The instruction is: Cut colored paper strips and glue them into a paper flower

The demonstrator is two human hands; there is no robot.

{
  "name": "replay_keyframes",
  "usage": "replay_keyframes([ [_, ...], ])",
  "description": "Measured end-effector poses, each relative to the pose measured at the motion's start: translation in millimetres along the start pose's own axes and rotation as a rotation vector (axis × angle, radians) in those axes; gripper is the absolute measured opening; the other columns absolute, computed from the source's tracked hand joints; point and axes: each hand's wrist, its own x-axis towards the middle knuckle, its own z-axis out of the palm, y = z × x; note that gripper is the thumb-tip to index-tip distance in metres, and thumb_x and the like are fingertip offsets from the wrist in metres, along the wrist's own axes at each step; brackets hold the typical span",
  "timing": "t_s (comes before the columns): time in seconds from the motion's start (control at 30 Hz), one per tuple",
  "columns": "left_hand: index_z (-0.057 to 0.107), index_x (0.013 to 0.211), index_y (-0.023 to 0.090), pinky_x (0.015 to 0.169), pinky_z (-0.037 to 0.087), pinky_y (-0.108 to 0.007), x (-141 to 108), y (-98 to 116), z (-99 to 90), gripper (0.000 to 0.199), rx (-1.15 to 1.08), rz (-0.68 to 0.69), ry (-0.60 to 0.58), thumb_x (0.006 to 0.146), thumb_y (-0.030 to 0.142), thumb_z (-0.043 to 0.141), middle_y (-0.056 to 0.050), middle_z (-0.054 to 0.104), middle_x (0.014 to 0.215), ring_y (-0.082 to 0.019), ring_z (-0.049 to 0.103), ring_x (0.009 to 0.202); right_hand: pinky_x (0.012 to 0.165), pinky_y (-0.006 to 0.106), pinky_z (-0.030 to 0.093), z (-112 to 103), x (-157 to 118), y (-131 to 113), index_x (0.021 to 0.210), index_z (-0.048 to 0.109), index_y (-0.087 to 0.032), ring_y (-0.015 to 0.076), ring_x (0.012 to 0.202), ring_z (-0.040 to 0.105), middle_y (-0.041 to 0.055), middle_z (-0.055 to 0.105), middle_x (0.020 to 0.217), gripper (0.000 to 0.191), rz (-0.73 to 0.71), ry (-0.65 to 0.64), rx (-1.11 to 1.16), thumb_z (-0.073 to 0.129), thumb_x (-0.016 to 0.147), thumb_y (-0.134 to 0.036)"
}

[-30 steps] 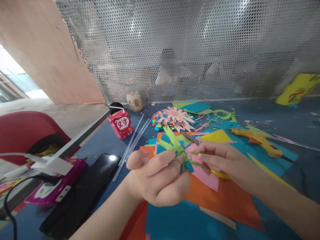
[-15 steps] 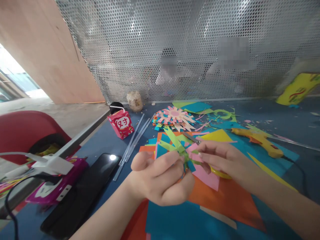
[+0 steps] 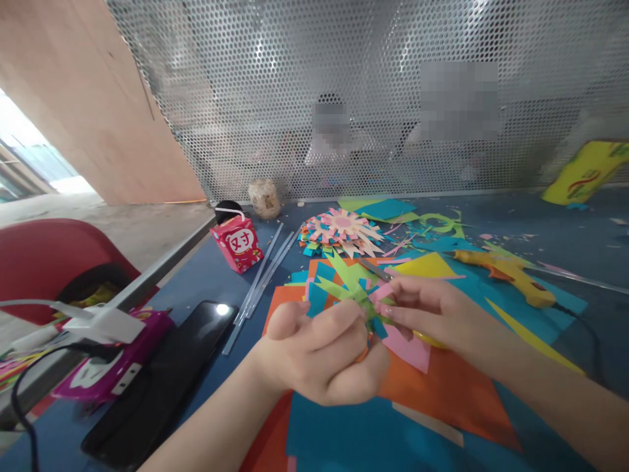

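Observation:
A paper flower (image 3: 351,282) with light green, blue and pink strips is held in front of me. My left hand (image 3: 329,351) is closed around its underside, fingers curled and thumb pointing up. At the flower's right side, the fingers of my right hand (image 3: 425,305) pinch its strips. A pair of scissors (image 3: 376,269) shows partly, its metal blade beyond my right hand and its yellow handle below it. Whether the scissors touch that hand is hidden. Orange paper (image 3: 457,393) and blue paper (image 3: 354,432) lie under both hands.
Finished fringed paper flowers (image 3: 341,229) are stacked behind my hands. To the right lies a yellow glue gun (image 3: 511,275) with its cord. Clear glue sticks (image 3: 263,282), a pink drink box (image 3: 238,244) and a black phone (image 3: 162,380) are on the left. A perforated metal screen (image 3: 275,92) closes the back.
My left hand has turned and shifted slightly to the right, and the paper flower has tilted with it. My right hand stays at the strips, nearly in the same place.

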Motion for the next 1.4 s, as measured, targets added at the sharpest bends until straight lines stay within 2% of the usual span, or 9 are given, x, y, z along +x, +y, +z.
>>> replay_keyframes([
  [0.07, 0.056, 0.064, 0.03, 0.067, 0.033, -0.034, 0.0, 0.4, -0.1, 0.021, 0.028, 0.057, 0.003, 0.06, 0.01, 0.059, 0.01, 0.062, 0.054, -0.019, 0.067, 0.072, 0.051, 0.021, 0.039, 0.2, 1.0, 0.3, 0.075, 0.058, -0.018, 0.0068, 0.052, 0.047, -0.0051, 0.052, 0.059, 0.014, -0.01, 0.0, -0.007, 0.061, 0.078, -0.032],
  [0.2, 0.053, 0.065, 0.028, 0.065, 0.029, -0.032, -1.3, -0.4, 0.9, 0.024, 0.174, 0.281, 0.151, 0.061, 0.005, 0.058, 0.011, 0.063, 0.056, -0.016, 0.066, 0.07, 0.05, 0.021, 0.038, 1.0, 1.3, -1.6, 0.074, 0.058, -0.019, 0.0067, 0.051, 0.047, -0.0054, 0.051, 0.058, 0.013, -0.006, 0.005, -0.013, 0.061, 0.077, -0.031],
  [0.27, 0.053, 0.065, 0.027, 0.066, 0.029, -0.032, -1.5, -0.6, 1.3, 0.023, 0.202, 0.311, 0.179, 0.062, 0.005, 0.058, 0.011, 0.063, 0.056, -0.015, 0.066, 0.069, 0.051, 0.021, 0.038, 1.1, 0.7, -2.6, 0.073, 0.058, -0.019, 0.0067, 0.052, 0.047, -0.0054, 0.051, 0.058, 0.013, -0.006, 0.014, -0.024, 0.061, 0.077, -0.03],
  [0.43, 0.056, 0.062, 0.029, 0.068, 0.034, -0.033, 1.4, 2.7, 0.3, 0.019, 0.047, 0.043, -0.014, 0.059, 0.011, 0.06, 0.009, 0.061, 0.053, -0.019, 0.067, 0.072, 0.052, 0.022, 0.039, 0.9, 0.0, -1.4, 0.074, 0.059, -0.02, 0.0077, 0.052, 0.048, -0.0053, 0.051, 0.058, 0.013, -0.018, 0.015, -0.021, 0.06, 0.077, -0.032],
  [0.53, 0.056, 0.062, 0.029, 0.068, 0.036, -0.033, 2.6, 4.6, 0.0, 0.019, -0.027, -0.07, -0.039, 0.056, 0.011, 0.059, 0.008, 0.061, 0.053, -0.02, 0.066, 0.072, 0.051, 0.023, 0.04, 0.8, 0.1, -0.1, 0.074, 0.058, -0.02, 0.0086, 0.051, 0.048, -0.005, 0.051, 0.056, 0.014, -0.028, 0.021, -0.067, 0.059, 0.077, -0.034],
  [0.8, 0.054, 0.061, 0.027, 0.064, 0.031, -0.033, 1.8, 4.4, -0.1, 0.019, 0.041, 0.05, -0.091, 0.06, 0.009, 0.059, 0.007, 0.062, 0.054, -0.02, 0.067, 0.077, 0.05, 0.021, 0.038, 2.1, 0.3, 0.1, 0.072, 0.058, -0.021, 0.0075, 0.051, 0.046, -0.0061, 0.05, 0.055, 0.01, -0.05, 0.008, -0.048, 0.059, 0.078, -0.029],
  [1.03, 0.054, 0.064, 0.028, 0.066, 0.028, -0.034, -0.7, -0.3, 3.1, 0.023, 0.035, 0.134, 0.075, 0.065, 0.005, 0.058, 0.009, 0.061, 0.055, -0.02, 0.067, 0.073, 0.052, 0.022, 0.038, 1.8, -1.5, -1.9, 0.076, 0.059, -0.02, 0.008, 0.053, 0.046, -0.005, 0.049, 0.059, 0.012, -0.048, 0.013, -0.017, 0.058, 0.078, -0.032],
  [1.23, 0.053, 0.065, 0.024, 0.062, 0.022, -0.033, -5.0, -1.3, 6.5, 0.019, 0.513, 0.511, 0.328, 0.067, 0.006, 0.057, 0.008, 0.064, 0.055, -0.015, 0.064, 0.066, 0.053, 0.022, 0.037, 2.4, -0.8, 0.6, 0.073, 0.055, -0.019, 0.0077, 0.055, 0.045, -0.0047, 0.049, 0.06, 0.014, -0.066, -0.017, -0.012, 0.056, 0.082, -0.03],
  [1.4, 0.054, 0.065, 0.023, 0.075, 0.024, -0.033, -4.6, -2.5, 11.2, 0.016, 0.608, 0.549, 0.476, 0.072, 0.009, 0.05, 0.009, 0.062, 0.054, -0.012, 0.061, 0.07, 0.052, 0.022, 0.035, 3.1, 0.8, 4.3, 0.071, 0.054, -0.019, 0.0077, 0.054, 0.044, -0.0043, 0.049, 0.058, 0.015, -0.084, -0.02, -0.027, 0.055, 0.082, -0.029],
])
